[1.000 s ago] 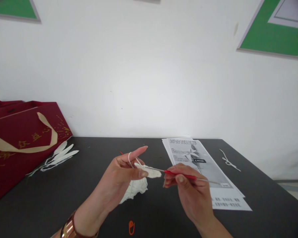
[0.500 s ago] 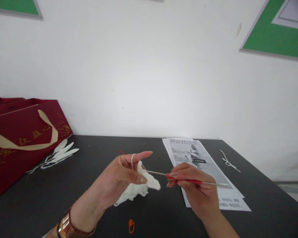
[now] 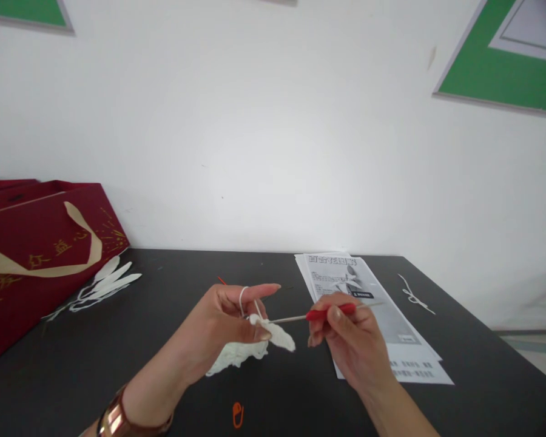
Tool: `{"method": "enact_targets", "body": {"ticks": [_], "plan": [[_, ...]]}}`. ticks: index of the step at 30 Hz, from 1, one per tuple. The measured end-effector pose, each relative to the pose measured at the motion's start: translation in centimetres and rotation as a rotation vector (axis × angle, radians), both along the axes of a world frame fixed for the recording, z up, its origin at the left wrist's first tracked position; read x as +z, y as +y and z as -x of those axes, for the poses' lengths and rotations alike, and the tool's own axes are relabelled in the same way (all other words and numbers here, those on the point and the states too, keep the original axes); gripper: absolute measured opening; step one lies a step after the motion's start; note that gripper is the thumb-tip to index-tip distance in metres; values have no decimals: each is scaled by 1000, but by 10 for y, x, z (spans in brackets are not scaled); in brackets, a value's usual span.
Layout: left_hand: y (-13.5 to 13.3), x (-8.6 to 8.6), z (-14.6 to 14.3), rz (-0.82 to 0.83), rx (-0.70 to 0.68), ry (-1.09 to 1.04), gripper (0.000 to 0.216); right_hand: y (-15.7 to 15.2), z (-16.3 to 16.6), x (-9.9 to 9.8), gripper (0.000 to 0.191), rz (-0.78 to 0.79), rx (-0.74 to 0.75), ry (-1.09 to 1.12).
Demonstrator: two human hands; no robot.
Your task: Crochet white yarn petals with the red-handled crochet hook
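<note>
My left hand (image 3: 230, 325) pinches a small white crochet piece (image 3: 279, 337) between thumb and fingers. White yarn loops round its outstretched index finger. My right hand (image 3: 350, 331) grips a crochet hook (image 3: 316, 315) by its red handle, and the metal shaft points left. The hook's tip meets the top edge of the crochet piece, close to my left thumb; the tip itself is hard to make out. Below my left hand, a bundle of white yarn (image 3: 236, 357) lies on the black table, partly hidden by the hand.
An orange stitch marker (image 3: 238, 415) lies near the front. Printed sheets (image 3: 407, 352) lie under and beyond my right hand. At right is a knotted piece of white yarn (image 3: 414, 297). White crocheted petals (image 3: 109, 282) rest beside a dark red gift bag (image 3: 40, 243) at left.
My right hand has rolled, so its thumb now lies lower along the red handle and the hook is turned. The crochet piece has tilted flatter in my left hand. The view has shifted slightly.
</note>
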State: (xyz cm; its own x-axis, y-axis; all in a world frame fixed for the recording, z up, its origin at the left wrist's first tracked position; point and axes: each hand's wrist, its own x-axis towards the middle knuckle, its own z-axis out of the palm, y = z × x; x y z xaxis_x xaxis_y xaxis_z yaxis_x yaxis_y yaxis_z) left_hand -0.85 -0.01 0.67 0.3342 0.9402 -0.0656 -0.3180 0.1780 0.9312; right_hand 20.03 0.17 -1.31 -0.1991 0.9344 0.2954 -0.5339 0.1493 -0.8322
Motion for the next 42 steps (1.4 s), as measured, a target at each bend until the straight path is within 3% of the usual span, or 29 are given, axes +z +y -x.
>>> {"method": "enact_targets", "body": {"ticks": [5,9,13,20,25,29,33,37,42], "plan": [[-1,-8,-13,-415,230,106,40,5,13,-4,17,387,53,173],[-3,-13,-24,-458,367,143,41,7,17,-6,21,511,36,232],[-4,-18,-32,-352,395,157,41,3,21,-8,24,478,21,216],[-1,-25,-34,-206,306,97,44,2,23,-5,27,363,-58,148],[1,-15,-29,-254,219,96,30,5,21,-5,26,335,-68,123],[2,-15,-25,-323,255,194,22,5,22,-6,27,355,-58,101],[3,-19,-27,-335,297,262,31,4,23,-7,27,359,-45,80],[1,-21,-31,-279,319,207,43,4,23,-9,27,371,-41,90],[0,-27,-35,-232,406,124,43,4,25,-12,28,370,-80,105]]}}
